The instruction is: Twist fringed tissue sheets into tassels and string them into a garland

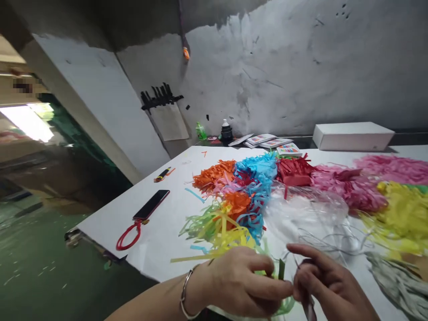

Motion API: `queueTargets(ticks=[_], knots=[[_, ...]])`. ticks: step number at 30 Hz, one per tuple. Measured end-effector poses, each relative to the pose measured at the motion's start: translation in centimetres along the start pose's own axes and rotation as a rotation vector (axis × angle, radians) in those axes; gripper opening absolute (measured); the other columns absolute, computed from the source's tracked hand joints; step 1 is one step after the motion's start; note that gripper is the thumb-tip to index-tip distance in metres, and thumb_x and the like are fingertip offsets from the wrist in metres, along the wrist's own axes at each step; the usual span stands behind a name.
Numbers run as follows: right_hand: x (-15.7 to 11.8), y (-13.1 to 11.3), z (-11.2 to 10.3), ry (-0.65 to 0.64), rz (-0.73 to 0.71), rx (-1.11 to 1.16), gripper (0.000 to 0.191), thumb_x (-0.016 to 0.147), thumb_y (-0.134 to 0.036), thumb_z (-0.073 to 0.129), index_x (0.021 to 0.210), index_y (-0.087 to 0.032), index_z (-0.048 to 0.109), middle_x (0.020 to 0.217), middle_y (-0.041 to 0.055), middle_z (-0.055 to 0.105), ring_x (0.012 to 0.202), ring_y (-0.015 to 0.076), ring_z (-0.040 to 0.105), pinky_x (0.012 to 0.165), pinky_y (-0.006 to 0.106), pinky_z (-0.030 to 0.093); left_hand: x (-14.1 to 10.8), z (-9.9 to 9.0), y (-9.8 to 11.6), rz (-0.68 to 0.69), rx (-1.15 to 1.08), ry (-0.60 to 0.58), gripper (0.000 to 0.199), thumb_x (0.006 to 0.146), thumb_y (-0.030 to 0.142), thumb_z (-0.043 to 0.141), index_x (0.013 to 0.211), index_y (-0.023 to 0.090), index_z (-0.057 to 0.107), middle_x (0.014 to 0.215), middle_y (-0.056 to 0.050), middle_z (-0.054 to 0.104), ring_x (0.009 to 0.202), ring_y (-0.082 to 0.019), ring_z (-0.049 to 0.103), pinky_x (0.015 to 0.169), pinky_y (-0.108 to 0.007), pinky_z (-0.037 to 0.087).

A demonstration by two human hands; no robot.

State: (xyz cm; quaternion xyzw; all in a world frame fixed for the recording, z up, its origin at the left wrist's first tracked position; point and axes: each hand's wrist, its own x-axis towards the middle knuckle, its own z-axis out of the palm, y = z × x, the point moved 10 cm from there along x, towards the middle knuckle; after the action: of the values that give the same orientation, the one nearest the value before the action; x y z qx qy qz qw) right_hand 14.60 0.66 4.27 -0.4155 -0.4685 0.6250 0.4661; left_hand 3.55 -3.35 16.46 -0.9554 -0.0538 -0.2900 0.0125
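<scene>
My left hand (244,278), with a silver bangle on its wrist, is closed on green paper strips (286,305) at the bottom of the view. Close beside it on the right, my right hand (331,285) has its thumb and fingers pinched together, the index finger stretched out. A thin pale string (296,261) shows at its fingers. Something narrow and dark pokes out below that hand, too hidden to name. Just beyond the left hand lie yellow paper strips (230,236) and light green ones (203,225).
Orange (216,174), blue (259,167), red (294,169) and pink tissue tassels (347,185) are heaped across the white table (180,236). Clear plastic bags (304,207) lie among them. Leftward are a phone (152,205) and a yellow-black cutter (162,174). A white box (352,136) stands by the wall.
</scene>
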Motion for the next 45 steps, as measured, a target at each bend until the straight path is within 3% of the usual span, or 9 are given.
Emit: queueTargets(ticks=[4,8,11,15,21,24,33,39,45], knots=[[-0.4,0.3,1.2,-0.116,0.111,0.019,0.053,0.081,-0.062,0.070,0.108,-0.017,0.067,0.058,-0.0025,0.057,0.047,0.0084,0.048,0.041,0.018,0.038,1.2,2.7,1.0,0.115,-0.068,-0.211,0.035,0.088,0.014,0.066,0.056,0.025,0.059,0.096,0.008,0.077,0.072,-0.015,0.068,0.056,-0.027,0.051],[-0.7,-0.3,0.6,-0.035,0.084,-0.079,0.048,0.081,-0.064,0.068,0.090,-0.016,0.068,0.056,-0.0053,0.047,0.047,0.0048,0.037,0.041,0.015,0.026,0.7,4.4,0.7,0.049,-0.202,-0.298,0.030,0.094,0.011,0.056,0.068,0.025,0.063,0.102,0.002,0.078,0.079,-0.017,0.068,0.068,-0.029,0.055],[-0.9,-0.4,-1.0,0.086,0.045,-0.094,0.048,0.082,-0.064,0.067,0.088,-0.017,0.065,0.058,-0.0050,0.048,0.049,0.0052,0.036,0.043,0.016,0.027,-0.3,4.6,-0.6,-0.160,-0.447,-0.105,0.018,0.095,0.016,0.052,0.091,0.023,0.068,0.107,-0.006,0.076,0.083,-0.019,0.068,0.077,-0.030,0.055],[-0.8,0.7,-2.2,0.159,0.011,-0.084,0.045,0.086,-0.062,0.064,0.097,-0.018,0.063,0.058,-0.0036,0.052,0.050,0.0077,0.042,0.044,0.017,0.033,-4.4,7.0,-4.7,-0.753,-0.695,0.226,0.030,0.093,0.029,0.061,0.122,0.022,0.065,0.120,-0.013,0.069,0.103,-0.024,0.065,0.086,-0.032,0.052],[-1.1,1.0,-2.9,0.277,-0.072,-0.065,0.041,0.089,-0.055,0.063,0.113,-0.022,0.061,0.067,-0.0013,0.063,0.054,0.0111,0.055,0.049,0.018,0.046,-6.5,12.4,-5.4,-1.170,-1.216,0.377,0.031,0.086,0.046,0.071,0.092,0.016,0.074,0.078,-0.006,0.071,0.074,-0.017,0.062,0.072,-0.027,0.048],[-1.6,1.1,-3.2,0.257,-0.071,-0.157,0.033,0.090,-0.054,0.062,0.099,-0.022,0.064,0.067,0.0007,0.066,0.052,0.0124,0.059,0.048,0.019,0.048,-7.1,13.2,-5.5,-1.250,-1.392,0.468,0.033,0.082,0.045,0.077,0.096,0.016,0.075,0.076,-0.004,0.070,0.072,-0.015,0.060,0.074,-0.026,0.046],[-2.0,-0.9,-2.5,0.233,-0.207,-0.522,0.026,0.095,-0.043,0.056,0.081,-0.024,0.067,0.061,-0.0032,0.064,0.052,0.0111,0.059,0.049,0.016,0.044,-7.6,13.8,-5.5,-1.278,-1.382,0.454,0.033,0.084,0.046,0.074,0.098,0.016,0.074,0.077,-0.003,0.068,0.073,-0.014,0.058,0.072,-0.025,0.045],[-2.3,-1.8,-2.0,0.187,-0.314,-0.730,0.022,0.097,-0.036,0.052,0.081,-0.025,0.064,0.063,-0.0040,0.063,0.053,0.0107,0.061,0.052,0.017,0.045,-6.0,10.7,-5.8,-1.019,-0.779,0.277,0.025,0.096,0.036,0.057,0.096,0.016,0.071,0.083,-0.007,0.067,0.077,-0.017,0.059,0.070,-0.027,0.044],[-1.9,0.7,-3.7,0.319,-0.085,-0.416,0.026,0.092,-0.051,0.059,0.087,-0.026,0.063,0.064,-0.0045,0.064,0.047,0.0104,0.055,0.047,0.019,0.043,-4.3,10.0,-4.7,-0.853,-0.595,0.142,0.020,0.097,0.020,0.050,0.108,0.018,0.066,0.087,-0.008,0.068,0.078,-0.018,0.061,0.069,-0.026,0.046]])
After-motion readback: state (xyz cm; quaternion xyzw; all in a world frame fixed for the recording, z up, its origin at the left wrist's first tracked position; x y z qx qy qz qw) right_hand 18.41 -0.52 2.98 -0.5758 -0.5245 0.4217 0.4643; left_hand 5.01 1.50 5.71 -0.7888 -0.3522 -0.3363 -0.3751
